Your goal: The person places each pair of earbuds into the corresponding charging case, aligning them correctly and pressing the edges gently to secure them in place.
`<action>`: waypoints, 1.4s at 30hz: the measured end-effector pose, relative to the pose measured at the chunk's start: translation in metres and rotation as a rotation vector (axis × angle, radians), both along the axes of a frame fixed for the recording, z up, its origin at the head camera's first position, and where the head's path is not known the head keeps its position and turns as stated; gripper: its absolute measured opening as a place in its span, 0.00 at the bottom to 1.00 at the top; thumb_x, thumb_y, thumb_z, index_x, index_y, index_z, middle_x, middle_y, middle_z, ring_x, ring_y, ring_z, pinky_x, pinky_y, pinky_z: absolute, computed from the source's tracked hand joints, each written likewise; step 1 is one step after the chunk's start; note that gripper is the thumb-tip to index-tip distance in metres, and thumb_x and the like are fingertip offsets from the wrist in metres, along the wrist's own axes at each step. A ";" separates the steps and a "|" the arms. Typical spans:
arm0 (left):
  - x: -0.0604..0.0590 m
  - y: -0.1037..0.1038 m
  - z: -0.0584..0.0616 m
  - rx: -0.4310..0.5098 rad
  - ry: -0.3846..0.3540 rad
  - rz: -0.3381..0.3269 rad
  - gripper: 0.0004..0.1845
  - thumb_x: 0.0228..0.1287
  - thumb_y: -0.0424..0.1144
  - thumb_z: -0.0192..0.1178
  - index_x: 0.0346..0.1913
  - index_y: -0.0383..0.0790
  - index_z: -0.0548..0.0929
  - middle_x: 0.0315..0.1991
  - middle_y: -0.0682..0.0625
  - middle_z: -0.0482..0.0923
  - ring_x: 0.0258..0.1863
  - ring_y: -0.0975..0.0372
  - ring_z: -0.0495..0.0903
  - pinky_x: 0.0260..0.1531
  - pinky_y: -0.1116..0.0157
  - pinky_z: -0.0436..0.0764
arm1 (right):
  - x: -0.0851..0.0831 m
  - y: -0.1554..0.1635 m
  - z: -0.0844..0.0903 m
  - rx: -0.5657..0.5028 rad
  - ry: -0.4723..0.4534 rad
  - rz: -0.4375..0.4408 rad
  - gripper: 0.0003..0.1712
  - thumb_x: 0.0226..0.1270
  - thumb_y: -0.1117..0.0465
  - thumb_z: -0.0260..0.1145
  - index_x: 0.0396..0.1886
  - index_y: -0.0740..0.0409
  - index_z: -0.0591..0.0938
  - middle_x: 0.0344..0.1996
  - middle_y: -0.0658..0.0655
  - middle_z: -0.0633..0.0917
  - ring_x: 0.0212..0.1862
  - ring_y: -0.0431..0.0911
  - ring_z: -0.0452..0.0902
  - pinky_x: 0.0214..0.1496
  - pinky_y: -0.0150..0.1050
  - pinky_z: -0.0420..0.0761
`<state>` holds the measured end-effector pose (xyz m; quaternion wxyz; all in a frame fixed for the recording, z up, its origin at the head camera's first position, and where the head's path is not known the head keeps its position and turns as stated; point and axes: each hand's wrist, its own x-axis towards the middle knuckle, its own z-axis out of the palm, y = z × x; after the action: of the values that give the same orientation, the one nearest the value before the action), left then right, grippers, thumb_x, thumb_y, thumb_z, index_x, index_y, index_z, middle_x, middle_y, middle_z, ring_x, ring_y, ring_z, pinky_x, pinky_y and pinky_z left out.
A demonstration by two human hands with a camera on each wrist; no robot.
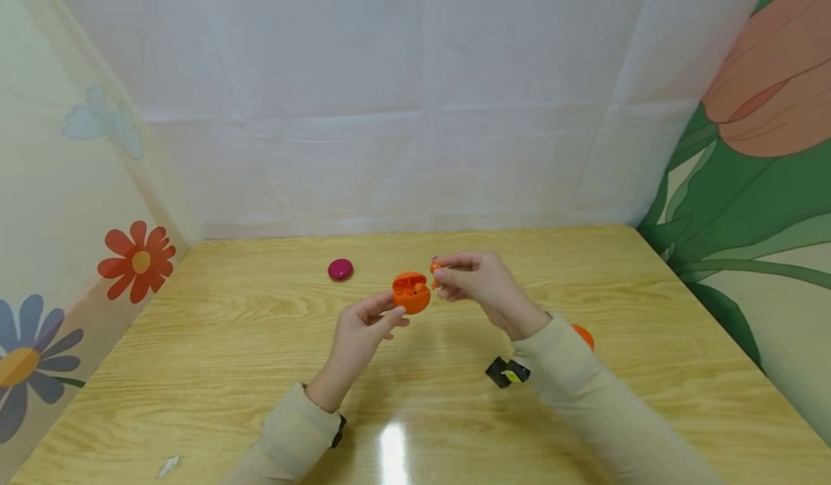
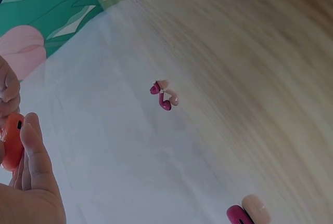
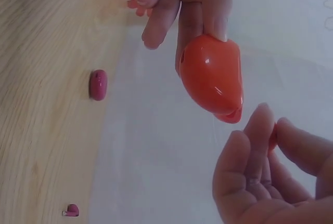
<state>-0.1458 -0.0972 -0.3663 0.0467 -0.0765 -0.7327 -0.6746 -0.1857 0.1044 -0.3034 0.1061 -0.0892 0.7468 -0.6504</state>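
My left hand (image 1: 363, 333) holds an orange earbud case (image 1: 412, 299) between thumb and fingers, lid up, above the table. An orange earbud shows inside it. Just right of the case, my right hand (image 1: 487, 286) pinches another orange earbud (image 1: 436, 271) at its fingertips. In the right wrist view the case (image 3: 210, 76) hangs from the left hand, and only a sliver of the pinched earbud (image 3: 273, 136) shows between thumb and finger. The left wrist view catches the case (image 2: 12, 142) edge-on beside the left hand (image 2: 34, 182).
A closed magenta case (image 1: 340, 269) lies on the table (image 1: 260, 341) at back left. Two magenta earbuds (image 2: 165, 102) lie farther right, mostly hidden behind the right hand in the head view. Behind the right sleeve (image 1: 571, 369) an orange rounded object (image 1: 584, 336) peeks out. A white cloth (image 1: 415, 110) hangs behind.
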 end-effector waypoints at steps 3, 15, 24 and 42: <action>0.000 0.002 0.000 -0.004 0.012 -0.014 0.17 0.65 0.28 0.62 0.54 0.25 0.80 0.45 0.36 0.84 0.32 0.59 0.86 0.27 0.70 0.80 | 0.001 -0.002 0.001 -0.002 0.008 -0.002 0.17 0.70 0.66 0.63 0.53 0.74 0.79 0.39 0.64 0.84 0.27 0.41 0.80 0.38 0.37 0.83; 0.000 0.004 0.001 -0.012 0.042 -0.060 0.16 0.65 0.29 0.62 0.54 0.27 0.81 0.45 0.37 0.84 0.33 0.56 0.86 0.28 0.70 0.79 | 0.004 -0.011 0.005 0.039 0.052 -0.014 0.17 0.67 0.67 0.65 0.52 0.74 0.80 0.38 0.61 0.86 0.30 0.40 0.79 0.38 0.35 0.82; 0.000 0.006 0.002 -0.022 0.037 -0.081 0.17 0.65 0.29 0.62 0.55 0.25 0.80 0.46 0.36 0.83 0.34 0.56 0.86 0.28 0.69 0.80 | 0.004 -0.018 0.002 0.087 0.075 -0.028 0.10 0.66 0.68 0.66 0.42 0.72 0.84 0.36 0.60 0.85 0.31 0.40 0.78 0.37 0.34 0.81; -0.004 0.007 -0.003 -0.048 -0.036 -0.070 0.17 0.66 0.33 0.62 0.56 0.29 0.81 0.46 0.39 0.84 0.35 0.56 0.86 0.28 0.68 0.80 | 0.006 -0.025 -0.003 0.355 0.244 0.090 0.09 0.63 0.65 0.69 0.41 0.65 0.86 0.32 0.54 0.85 0.34 0.45 0.79 0.39 0.40 0.83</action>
<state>-0.1495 -0.0898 -0.3693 0.0081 -0.0910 -0.7462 -0.6594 -0.1799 0.0791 -0.3068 0.0579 -0.1807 0.8521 -0.4877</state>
